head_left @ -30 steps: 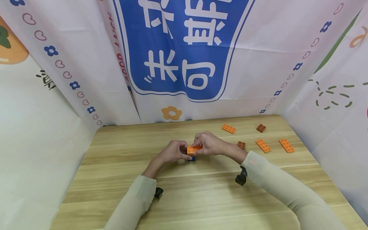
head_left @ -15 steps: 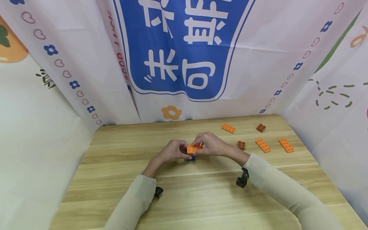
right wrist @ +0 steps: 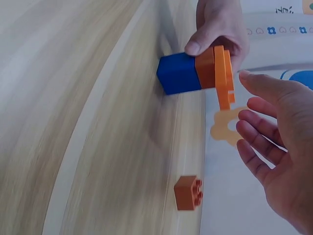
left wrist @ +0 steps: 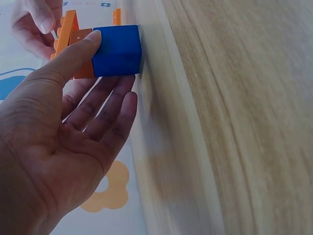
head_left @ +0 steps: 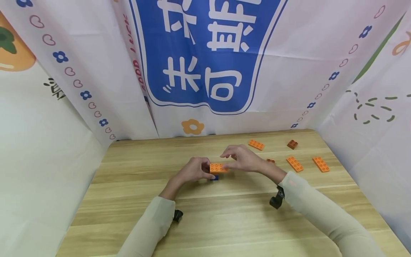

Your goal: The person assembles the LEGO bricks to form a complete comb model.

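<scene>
A small stack of toy building bricks stands on the table in front of me. Its base is a blue brick (left wrist: 117, 51), with an orange-brown brick (right wrist: 205, 68) on it. Across the top lies a flat orange studded plate (head_left: 216, 168), one end jutting out to the right. My left hand (head_left: 194, 169) grips the stack, thumb where the blue and orange-brown bricks meet, fingers on the far side. Beside the plate's right end, my right hand (head_left: 245, 159) holds nothing; its thumb and fingers are spread apart. The right wrist view shows a gap between those fingertips and the plate.
Several loose pieces lie at the back right: orange plates (head_left: 294, 164) and a brown brick (head_left: 292, 144). Another brown brick (right wrist: 186, 193) is partly hidden by my right wrist in the head view. A printed cloth (head_left: 199, 121) hangs along the table's back edge.
My right hand has let go of the orange plate and drawn back to the right, fingers opening. The left hand keeps its grip on the stack, which stays in place.
</scene>
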The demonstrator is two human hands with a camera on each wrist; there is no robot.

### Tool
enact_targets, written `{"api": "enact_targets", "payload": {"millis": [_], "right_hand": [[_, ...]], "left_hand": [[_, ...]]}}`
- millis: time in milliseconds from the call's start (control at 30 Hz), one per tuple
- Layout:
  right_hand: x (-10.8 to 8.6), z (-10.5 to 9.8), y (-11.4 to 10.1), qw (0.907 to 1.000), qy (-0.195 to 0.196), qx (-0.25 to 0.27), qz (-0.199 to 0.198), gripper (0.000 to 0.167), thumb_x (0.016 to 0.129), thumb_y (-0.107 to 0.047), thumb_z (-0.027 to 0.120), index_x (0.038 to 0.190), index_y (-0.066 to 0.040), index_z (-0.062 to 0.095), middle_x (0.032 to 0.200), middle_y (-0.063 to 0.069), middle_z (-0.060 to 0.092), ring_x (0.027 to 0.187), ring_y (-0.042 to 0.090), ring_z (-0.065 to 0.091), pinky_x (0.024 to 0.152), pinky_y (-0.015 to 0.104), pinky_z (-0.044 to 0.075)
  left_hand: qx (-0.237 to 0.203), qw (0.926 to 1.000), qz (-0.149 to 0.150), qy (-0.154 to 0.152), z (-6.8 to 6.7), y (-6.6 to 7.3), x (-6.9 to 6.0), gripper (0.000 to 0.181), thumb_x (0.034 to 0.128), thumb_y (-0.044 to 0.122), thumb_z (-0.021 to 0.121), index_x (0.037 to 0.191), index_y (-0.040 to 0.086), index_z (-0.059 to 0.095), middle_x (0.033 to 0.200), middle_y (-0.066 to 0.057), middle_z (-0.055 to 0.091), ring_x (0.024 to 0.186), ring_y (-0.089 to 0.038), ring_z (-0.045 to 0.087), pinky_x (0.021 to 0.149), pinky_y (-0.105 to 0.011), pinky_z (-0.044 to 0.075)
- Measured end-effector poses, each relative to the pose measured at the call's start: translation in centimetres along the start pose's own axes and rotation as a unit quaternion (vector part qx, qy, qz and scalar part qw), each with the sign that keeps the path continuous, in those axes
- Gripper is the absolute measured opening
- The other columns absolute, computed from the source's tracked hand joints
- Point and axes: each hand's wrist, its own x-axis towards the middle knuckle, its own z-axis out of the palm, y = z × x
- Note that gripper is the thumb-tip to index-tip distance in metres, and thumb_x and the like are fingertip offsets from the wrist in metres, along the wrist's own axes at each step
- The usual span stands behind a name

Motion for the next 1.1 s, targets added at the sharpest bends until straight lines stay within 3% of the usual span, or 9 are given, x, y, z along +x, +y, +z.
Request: {"api": "enact_targets", "payload": {"millis": [200,500,833,1100], "right_hand": [[-0.6,-0.4,1.4,0.9998,0.006,-0.006,0.019,0.039,0.088,-0.029,0.089,0.119,-0.007,0.079,0.109,0.006,0.075,0.082,0.031,0.066,0.071,0.029,0.051],[-1.2,-0.5,3.4,0.9992,0.025,0.019,0.023,0.044,0.084,-0.015,0.092,0.120,0.004,0.076,0.110,0.019,0.074,0.094,0.035,0.074,0.083,0.050,0.062],[-1.7,-0.5,4.6,0.9965,0.046,-0.016,0.068,0.043,0.083,-0.014,0.093,0.120,0.003,0.077,0.118,0.015,0.074,0.105,0.034,0.071,0.088,0.052,0.060],[-1.7,-0.3,5.7,0.9954,0.060,-0.024,0.071,0.043,0.082,-0.011,0.093,0.119,0.004,0.076,0.118,0.017,0.075,0.106,0.034,0.072,0.086,0.051,0.061]], "left_hand": [[-0.012,0.9999,-0.001,0.003,0.1,0.0,0.0,0.029,0.0851,0.011,0.091,0.105,0.006,0.070,0.101,-0.004,0.076,0.092,-0.014,0.074,0.083,-0.029,0.062],[-0.012,0.9999,0.000,0.012,0.2,0.4,-0.1,0.037,0.0851,0.008,0.090,0.115,0.006,0.069,0.105,-0.006,0.076,0.095,-0.017,0.074,0.084,-0.029,0.062],[0.004,0.9998,0.004,0.017,0.2,0.5,-0.2,0.038,0.0854,0.010,0.090,0.117,0.007,0.069,0.108,-0.007,0.076,0.099,-0.022,0.074,0.086,-0.031,0.061],[0.004,0.9998,0.000,0.020,0.3,0.5,-0.3,0.037,0.0849,0.010,0.091,0.115,0.007,0.070,0.108,-0.005,0.075,0.099,-0.023,0.073,0.085,-0.028,0.061]]}}
